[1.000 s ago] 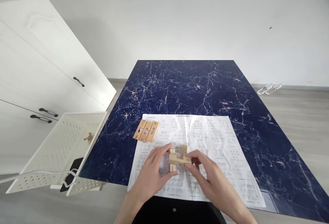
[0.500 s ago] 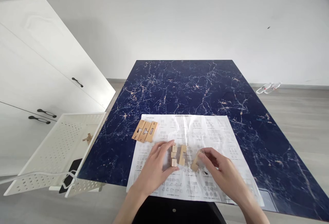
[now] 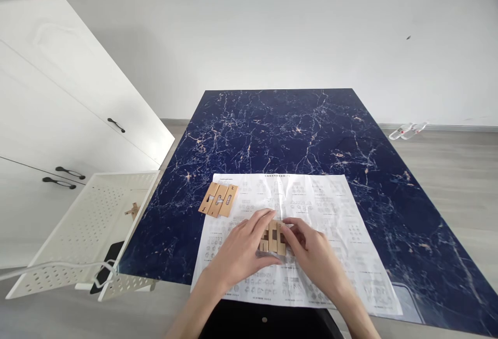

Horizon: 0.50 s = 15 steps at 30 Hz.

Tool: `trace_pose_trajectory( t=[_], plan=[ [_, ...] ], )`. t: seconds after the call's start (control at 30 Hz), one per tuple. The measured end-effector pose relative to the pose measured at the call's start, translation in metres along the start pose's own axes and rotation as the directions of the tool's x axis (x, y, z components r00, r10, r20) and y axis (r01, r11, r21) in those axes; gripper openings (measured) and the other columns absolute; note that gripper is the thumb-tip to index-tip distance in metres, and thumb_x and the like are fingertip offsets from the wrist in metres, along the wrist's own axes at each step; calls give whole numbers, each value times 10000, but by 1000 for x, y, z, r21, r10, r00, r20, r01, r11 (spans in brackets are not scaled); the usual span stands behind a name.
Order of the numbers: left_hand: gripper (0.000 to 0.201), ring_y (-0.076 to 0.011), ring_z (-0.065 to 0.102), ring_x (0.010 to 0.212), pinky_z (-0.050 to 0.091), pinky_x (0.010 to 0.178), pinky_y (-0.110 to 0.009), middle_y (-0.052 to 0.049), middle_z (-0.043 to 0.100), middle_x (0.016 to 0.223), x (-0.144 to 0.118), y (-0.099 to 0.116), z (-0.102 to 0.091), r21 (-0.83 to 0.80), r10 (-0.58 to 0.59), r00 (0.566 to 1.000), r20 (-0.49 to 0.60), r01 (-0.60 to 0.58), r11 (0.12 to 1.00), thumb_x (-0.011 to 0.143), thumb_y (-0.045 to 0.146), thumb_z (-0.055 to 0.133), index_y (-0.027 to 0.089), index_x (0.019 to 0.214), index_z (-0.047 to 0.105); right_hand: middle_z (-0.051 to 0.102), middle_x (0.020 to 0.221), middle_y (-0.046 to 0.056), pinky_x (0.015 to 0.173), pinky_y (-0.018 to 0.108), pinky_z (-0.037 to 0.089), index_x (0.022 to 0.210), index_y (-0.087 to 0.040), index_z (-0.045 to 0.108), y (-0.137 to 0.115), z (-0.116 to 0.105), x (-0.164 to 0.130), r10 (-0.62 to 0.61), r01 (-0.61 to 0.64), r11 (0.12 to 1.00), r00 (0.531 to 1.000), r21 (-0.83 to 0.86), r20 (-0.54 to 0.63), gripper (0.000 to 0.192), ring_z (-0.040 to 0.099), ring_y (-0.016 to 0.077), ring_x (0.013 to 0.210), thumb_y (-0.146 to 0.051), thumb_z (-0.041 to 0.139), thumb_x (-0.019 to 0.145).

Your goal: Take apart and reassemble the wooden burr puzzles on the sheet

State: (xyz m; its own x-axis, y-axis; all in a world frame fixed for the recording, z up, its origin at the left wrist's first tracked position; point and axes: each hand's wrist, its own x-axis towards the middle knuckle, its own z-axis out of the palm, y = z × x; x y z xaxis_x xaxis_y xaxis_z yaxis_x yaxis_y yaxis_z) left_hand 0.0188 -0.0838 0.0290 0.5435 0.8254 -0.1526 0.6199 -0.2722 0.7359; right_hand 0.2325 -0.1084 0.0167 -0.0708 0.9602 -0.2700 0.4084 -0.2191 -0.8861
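Three notched wooden puzzle pieces (image 3: pixel 274 237) lie side by side on a printed instruction sheet (image 3: pixel 330 209) on the blue marble table (image 3: pixel 288 131). My left hand (image 3: pixel 243 248) presses against the left side of this row, fingers curled over it. My right hand (image 3: pixel 309 253) presses against the right side. Both hands squeeze the pieces together. A second flat set of three wooden pieces (image 3: pixel 218 199), marked with numbers, lies at the sheet's upper left corner, apart from both hands.
A white perforated tray (image 3: pixel 83 230) stands left of the table with a small wooden piece (image 3: pixel 133 209) in it and a dark phone (image 3: pixel 107 269) beneath. White cabinets (image 3: pixel 58 100) rise at the left. Clear slippers (image 3: pixel 408 130) lie on the floor at the far right.
The assembled puzzle came apart into three pieces laid on the sheet. My right hand then slid its piece left, and both hands closed the pieces into one row.
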Motion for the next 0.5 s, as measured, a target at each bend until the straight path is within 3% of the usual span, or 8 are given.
trace_pose_trajectory(
  t=[0.2,0.33,0.5],
  plan=[
    [678,-375,701,1240,600,1009,-545,-103,583,1568,10,4,2,75,30,999,-11,-30,997,943,463,822,333,1535,516,790,1002,100,648,342,626,1322,-233,630,9,-1,-2,-8,6,995,1000,95,19,534,765,242,767,-685,492,1075],
    [641,-332,723,1181,644,948,-498,-92,622,1492,4,3,4,95,3,999,-45,2,995,932,431,840,307,1475,522,777,973,78,663,343,614,1328,-251,627,18,-1,-5,-15,13,994,1000,108,11,507,739,233,748,-674,509,1074],
    [661,-306,697,1291,659,1004,-414,-65,586,1530,-30,-16,2,72,-83,967,-241,103,992,956,396,809,353,1526,476,754,874,51,641,344,576,1270,-265,666,25,5,-13,-38,42,997,996,63,-77,457,691,230,702,-649,502,1084]
  ],
)
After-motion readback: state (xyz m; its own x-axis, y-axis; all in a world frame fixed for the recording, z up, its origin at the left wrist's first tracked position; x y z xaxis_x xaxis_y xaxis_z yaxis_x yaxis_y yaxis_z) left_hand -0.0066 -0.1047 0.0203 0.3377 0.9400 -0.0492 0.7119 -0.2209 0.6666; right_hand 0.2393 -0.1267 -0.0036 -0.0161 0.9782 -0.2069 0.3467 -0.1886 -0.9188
